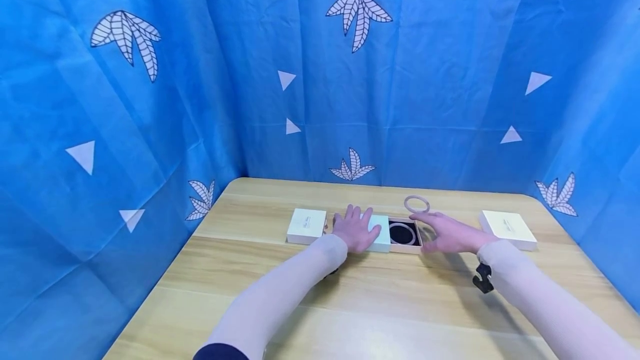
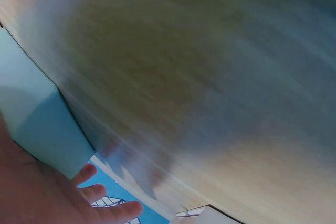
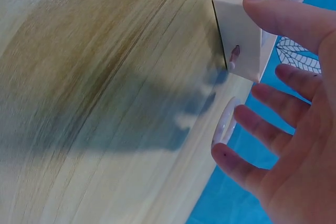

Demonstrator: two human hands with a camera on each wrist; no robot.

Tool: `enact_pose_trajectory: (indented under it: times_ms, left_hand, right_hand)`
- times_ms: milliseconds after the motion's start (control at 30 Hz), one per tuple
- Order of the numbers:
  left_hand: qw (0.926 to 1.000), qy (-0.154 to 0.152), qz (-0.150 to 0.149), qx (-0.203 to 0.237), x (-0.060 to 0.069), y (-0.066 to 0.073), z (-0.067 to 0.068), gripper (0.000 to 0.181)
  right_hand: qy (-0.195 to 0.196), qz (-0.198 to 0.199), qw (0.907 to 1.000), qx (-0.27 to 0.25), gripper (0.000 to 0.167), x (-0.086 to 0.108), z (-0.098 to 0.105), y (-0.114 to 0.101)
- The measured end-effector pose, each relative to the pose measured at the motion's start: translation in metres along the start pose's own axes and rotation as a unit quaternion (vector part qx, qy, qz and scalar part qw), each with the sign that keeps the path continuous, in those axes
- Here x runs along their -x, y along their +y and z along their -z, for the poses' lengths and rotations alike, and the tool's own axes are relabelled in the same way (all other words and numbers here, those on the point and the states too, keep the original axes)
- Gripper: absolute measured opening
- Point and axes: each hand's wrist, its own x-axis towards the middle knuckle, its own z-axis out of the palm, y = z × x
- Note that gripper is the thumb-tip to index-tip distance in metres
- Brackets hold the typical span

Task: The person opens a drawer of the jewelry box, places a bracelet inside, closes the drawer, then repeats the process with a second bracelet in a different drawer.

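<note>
A mint-green sliding box (image 1: 381,238) stands mid-table, its pale drawer (image 1: 406,249) pulled out to the right. Inside the drawer a light bangle (image 1: 403,240) lies on black lining. My left hand (image 1: 354,230) rests over the left part of the green box, fingers extended; the left wrist view shows them reaching past its edge. Close by the drawer's right end is my right hand (image 1: 452,232), fingers spread and loosely bent. In the right wrist view its thumb (image 3: 283,19) overlaps the drawer's top edge; contact is unclear. Another pale bangle (image 1: 417,204) lies behind the drawer, near the right fingertips.
To the left of the left hand sits a white box (image 1: 306,225) with small print, and a small brownish item (image 1: 326,226) shows beside it. A cream box (image 1: 508,229) stands on the right of the wooden table (image 1: 370,304). Blue patterned curtains (image 1: 430,99) enclose the back and sides.
</note>
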Motion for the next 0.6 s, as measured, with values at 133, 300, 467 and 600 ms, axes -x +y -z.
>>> enact_pose_trajectory:
  times_ms: [133,300,467,600]
  left_hand:
    - [0.9999,-0.006,0.008,-0.003,-0.0052,-0.0040,-0.0026,0.074]
    - [0.9997,-0.021,0.009,0.001,-0.0055,-0.0054,-0.0041,0.074]
    - [0.9996,-0.026,0.007,0.006,-0.0054,-0.0024,-0.0069,0.073]
    - [0.9997,-0.019,-0.001,0.015,-0.0074,-0.0039,-0.0039,0.074]
  right_hand:
    - [-0.002,0.009,0.9999,-0.006,0.083,-0.0033,0.0004,-0.0010]
    - [-0.008,0.000,0.9999,-0.012,0.085,-0.0036,-0.0032,0.0009]
    - [-0.005,0.004,0.9998,-0.018,0.087,-0.0015,-0.0044,0.0021]
    - [0.003,0.004,0.9998,-0.018,0.089,-0.0056,-0.0018,0.0026]
